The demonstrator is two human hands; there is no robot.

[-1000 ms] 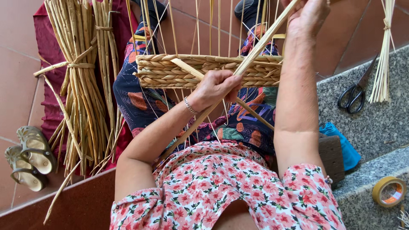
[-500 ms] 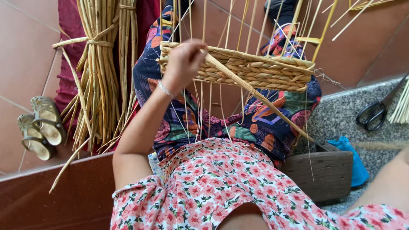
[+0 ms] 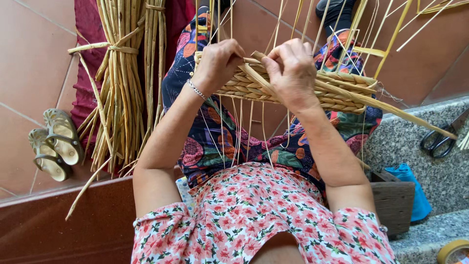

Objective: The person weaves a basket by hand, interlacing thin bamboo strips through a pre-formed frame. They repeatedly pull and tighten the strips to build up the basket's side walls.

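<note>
A: Nearest the camera, floral blouse (image 3: 254,220) and patterned trousers (image 3: 229,146) of the seated person. Where does the work sit against the hands?

B: The half-woven straw basket (image 3: 337,90) rests over the lap, above the knees. Left hand (image 3: 217,63) clamps its left end from the top, fingers curled over the rim. Right hand (image 3: 293,71) grips near the middle, fingers closed round a flat straw strand (image 3: 391,110) that runs off to the right, past the basket's edge. The two hands are near each other, both touching the weave.

A: Look of the basket?

B: Pale tan, a band of tight horizontal plaited rows. Thin upright stakes (image 3: 273,24) rise from it past the top of the view; more hang below it toward the lap. Loose ends fray at the right end. A silver bracelet (image 3: 197,89) is on the left wrist.

A: Anything held in containers?

B: Basket interior can't be made out. Just right of the person's elbow, a dark wooden block (image 3: 393,203), with a blue cloth (image 3: 413,188) behind it.

A: Farther out?

B: A tape roll (image 3: 452,252) at the lower right corner. Black scissors (image 3: 442,139) on the grey granite step (image 3: 405,146). To the left, on the red tiled floor (image 3: 29,63), a pair of sandals (image 3: 53,144), and a tied bundle of straw stalks (image 3: 122,83) lying on a maroon cloth (image 3: 85,93).
</note>
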